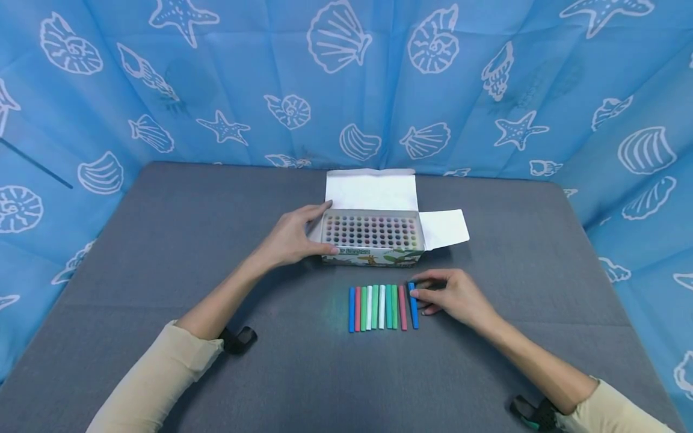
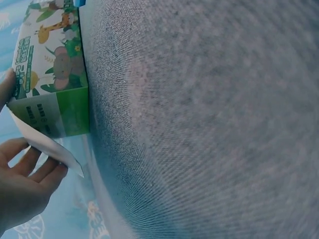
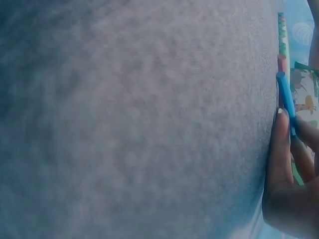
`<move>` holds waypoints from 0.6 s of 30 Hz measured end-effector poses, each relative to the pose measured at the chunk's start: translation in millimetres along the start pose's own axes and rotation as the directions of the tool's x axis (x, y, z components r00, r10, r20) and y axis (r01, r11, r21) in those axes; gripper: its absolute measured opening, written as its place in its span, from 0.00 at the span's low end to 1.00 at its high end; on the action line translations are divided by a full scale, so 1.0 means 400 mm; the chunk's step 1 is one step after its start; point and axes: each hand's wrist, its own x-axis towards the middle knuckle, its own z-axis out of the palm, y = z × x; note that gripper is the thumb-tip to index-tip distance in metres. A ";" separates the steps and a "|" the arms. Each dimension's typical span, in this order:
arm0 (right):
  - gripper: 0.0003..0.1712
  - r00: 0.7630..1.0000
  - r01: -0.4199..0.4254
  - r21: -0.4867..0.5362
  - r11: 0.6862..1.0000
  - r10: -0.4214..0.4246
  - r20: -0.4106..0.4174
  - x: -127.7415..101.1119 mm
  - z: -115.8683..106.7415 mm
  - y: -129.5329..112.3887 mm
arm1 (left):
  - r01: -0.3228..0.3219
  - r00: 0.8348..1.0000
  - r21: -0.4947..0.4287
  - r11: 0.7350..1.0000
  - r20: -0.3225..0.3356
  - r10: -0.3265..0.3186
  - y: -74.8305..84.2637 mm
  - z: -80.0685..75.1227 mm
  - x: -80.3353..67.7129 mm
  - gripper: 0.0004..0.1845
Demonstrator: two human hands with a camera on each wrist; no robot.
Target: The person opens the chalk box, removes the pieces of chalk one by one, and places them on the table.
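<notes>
An open chalk box (image 1: 372, 240) printed with animals stands mid-table, full of coloured chalk sticks on end. My left hand (image 1: 295, 236) holds its left end, thumb along the front and fingers on the side flap; in the left wrist view the box (image 2: 50, 74) and my fingers (image 2: 25, 174) show. In front of the box lies a row of chalk sticks (image 1: 379, 307) side by side. My right hand (image 1: 449, 294) pinches the rightmost blue chalk (image 1: 413, 304) of that row, which in the right wrist view is the blue chalk (image 3: 286, 99) at my fingertips (image 3: 281, 134).
The grey table (image 1: 162, 252) is walled by a blue curtain with shells (image 1: 346, 78). White box flaps (image 1: 373, 189) stand open at the back and to the right (image 1: 446, 228). A faint chalk smudge (image 1: 330, 313) marks the cloth left of the row.
</notes>
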 end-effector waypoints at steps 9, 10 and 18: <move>0.19 0.998 0.026 -0.151 0.988 -0.035 -0.057 -0.004 0.014 -0.005 | 0.014 1.000 0.010 1.000 -0.012 -0.014 0.004 -0.001 -0.004 0.54; 0.19 0.997 0.028 -0.161 0.987 -0.038 -0.062 -0.004 0.015 -0.006 | 0.017 1.000 0.016 1.000 -0.014 -0.016 0.003 -0.001 -0.005 0.55; 0.17 0.996 0.053 -0.205 0.977 -0.066 -0.058 -0.006 0.008 -0.002 | 0.008 0.999 0.048 0.999 -0.037 -0.007 -0.019 -0.009 -0.025 0.55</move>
